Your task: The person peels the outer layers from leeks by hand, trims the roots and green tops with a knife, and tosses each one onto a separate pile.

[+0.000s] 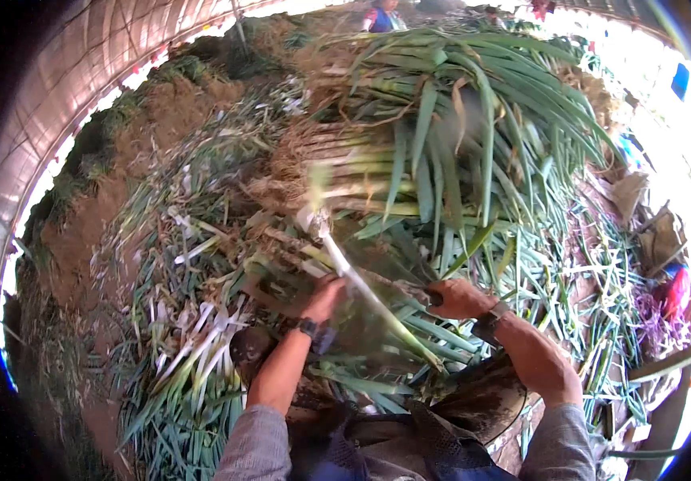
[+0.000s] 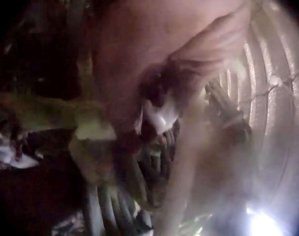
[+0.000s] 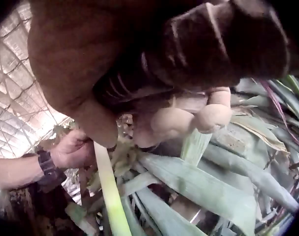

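Note:
In the head view my left hand [image 1: 325, 298] grips a leek [image 1: 369, 297] by its white stalk. The leek slants from its pale root end, at upper left, down to its green end near my knees. To its right, my right hand [image 1: 462, 298] holds a knife by its dark handle [image 1: 436, 297], a thin blade pointing left towards the stalk. In the right wrist view the banded dark handle [image 3: 228, 44] lies in the curled fingers [image 3: 171, 122]. Blur covers most of the left wrist view, where a pale stalk [image 2: 181, 172] runs past the fingers.
A large heap of leeks [image 1: 474, 120] with roots on lies ahead. Peeled leeks [image 1: 193, 345] lie in a pile at left. Cut leaves [image 1: 602, 321] litter the ground at right, near a red bag [image 1: 676, 293]. Another person [image 1: 385, 18] is at the far end.

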The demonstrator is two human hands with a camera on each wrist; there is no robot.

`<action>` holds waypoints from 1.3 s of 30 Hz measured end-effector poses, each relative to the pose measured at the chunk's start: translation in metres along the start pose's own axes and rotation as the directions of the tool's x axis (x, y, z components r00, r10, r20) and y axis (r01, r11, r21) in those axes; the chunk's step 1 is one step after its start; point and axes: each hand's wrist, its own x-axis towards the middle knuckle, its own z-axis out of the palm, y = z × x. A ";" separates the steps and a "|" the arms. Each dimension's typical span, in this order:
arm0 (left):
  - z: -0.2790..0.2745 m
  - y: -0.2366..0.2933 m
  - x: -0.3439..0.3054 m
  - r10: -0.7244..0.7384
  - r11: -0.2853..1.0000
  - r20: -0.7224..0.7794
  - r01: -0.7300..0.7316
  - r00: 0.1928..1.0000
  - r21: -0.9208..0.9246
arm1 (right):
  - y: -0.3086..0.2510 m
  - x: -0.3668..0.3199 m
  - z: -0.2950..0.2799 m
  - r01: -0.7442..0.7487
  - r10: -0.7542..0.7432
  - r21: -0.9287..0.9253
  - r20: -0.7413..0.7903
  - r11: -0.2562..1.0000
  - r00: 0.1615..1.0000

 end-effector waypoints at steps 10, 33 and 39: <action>0.031 0.006 -0.011 0.080 0.988 -0.018 -0.082 0.997 -0.131 | -0.012 0.025 0.013 -0.006 -0.045 -0.230 -0.216 0.973 0.975; -0.017 0.000 0.023 0.105 0.726 -0.391 -0.340 0.914 -0.598 | -0.023 0.024 0.013 0.136 -0.145 -0.115 -0.074 0.984 0.987; -0.038 0.038 0.015 0.216 0.751 -0.528 -0.486 0.821 -0.447 | -0.017 0.024 0.016 0.082 -0.085 -0.232 -0.006 0.969 0.996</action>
